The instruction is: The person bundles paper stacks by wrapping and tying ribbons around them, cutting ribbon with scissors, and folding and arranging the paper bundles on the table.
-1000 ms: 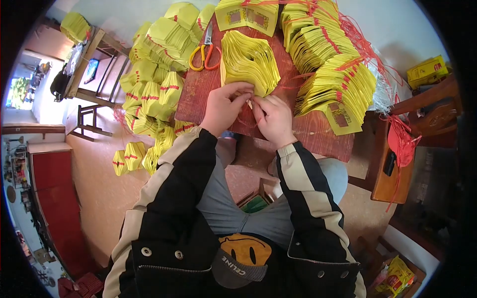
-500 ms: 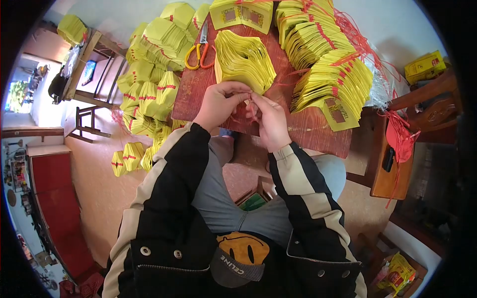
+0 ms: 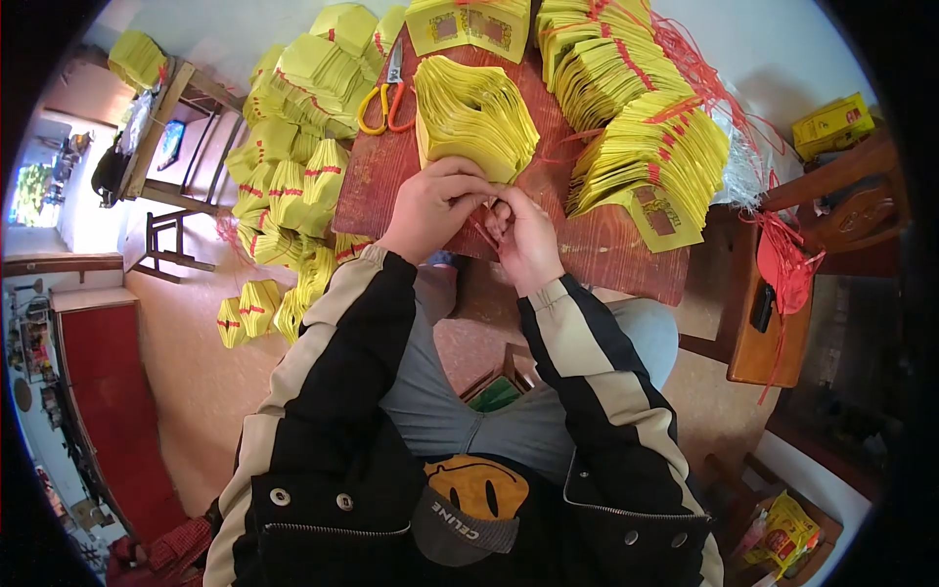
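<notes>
Turned slightly more onto its side since the earlier frame, the right hand [image 3: 528, 240] is being held at the near tip of the yellow paper bundle [image 3: 476, 112], its thumb being kept out to the left hand's fingertips while its other fingers are being curled around a red strand [image 3: 481, 231]. By the left hand [image 3: 435, 207], thumb and forefinger are being pinched together against that same tip; what is being caught between them is being hidden, so it cannot be told. The bundle is being supported by the red wooden table [image 3: 372, 191], just beyond the fingers, its leaves being fanned into loose waves. As a judgement, light and soft weight is being suggested, with thin edges being easily creased and layers being apt to slide if only the top is being pressed. The best hold is being offered at the narrowed near end, where the leaves are being gathered, with a flat palm being needed along the side. Farther off, the scissors [image 3: 385, 86] are being left to the bundle's left, banded yellow stacks [image 3: 675, 157] are being lined up to its right, and a printed folded sheet [image 3: 468, 39] is being seen behind it
</notes>
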Tool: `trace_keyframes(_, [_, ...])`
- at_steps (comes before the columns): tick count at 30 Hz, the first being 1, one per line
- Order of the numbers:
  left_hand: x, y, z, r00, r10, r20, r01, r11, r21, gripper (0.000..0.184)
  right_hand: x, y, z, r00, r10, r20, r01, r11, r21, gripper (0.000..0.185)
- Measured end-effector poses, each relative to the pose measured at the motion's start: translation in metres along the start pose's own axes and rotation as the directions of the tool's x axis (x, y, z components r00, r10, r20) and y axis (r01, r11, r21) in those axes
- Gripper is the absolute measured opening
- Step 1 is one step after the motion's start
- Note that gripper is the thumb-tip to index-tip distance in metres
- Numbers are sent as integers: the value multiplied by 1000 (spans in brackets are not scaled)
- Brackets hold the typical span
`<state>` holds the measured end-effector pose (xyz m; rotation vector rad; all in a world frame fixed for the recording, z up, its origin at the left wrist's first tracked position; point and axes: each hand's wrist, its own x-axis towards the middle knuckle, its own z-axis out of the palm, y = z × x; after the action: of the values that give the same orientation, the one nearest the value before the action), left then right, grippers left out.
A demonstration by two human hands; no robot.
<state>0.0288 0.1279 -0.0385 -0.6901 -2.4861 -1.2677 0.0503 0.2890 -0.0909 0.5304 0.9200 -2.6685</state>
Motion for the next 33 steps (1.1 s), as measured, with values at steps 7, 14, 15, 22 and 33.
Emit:
trace_keyframes(7, [-8,-5,-13,996,-35,83,32,999,43,11,2,-10,6,997,-1,-71,1,1000,6,10])
trace_keyframes(14, [-6,-5,-13,995,-63,78,49,983,175,8,1,-19,6,985,-75,-158,77,997,7,10])
trace_keyframes(15, [-6,-4,-12,995,-65,78,50,983,174,8,1,-18,6,977,-87,-196,88,996,-5,10])
trace_keyframes(22, [-8,2,-8,997,-77,-18,79,960,270,9,4,-17,-5,976,-133,-175,138,990,20,10])
trace_keyframes(33, [-11,15,-9,984,-180,13,176,975,135,12,-14,-9,7,952,-122,-282,92,989,-119,18])
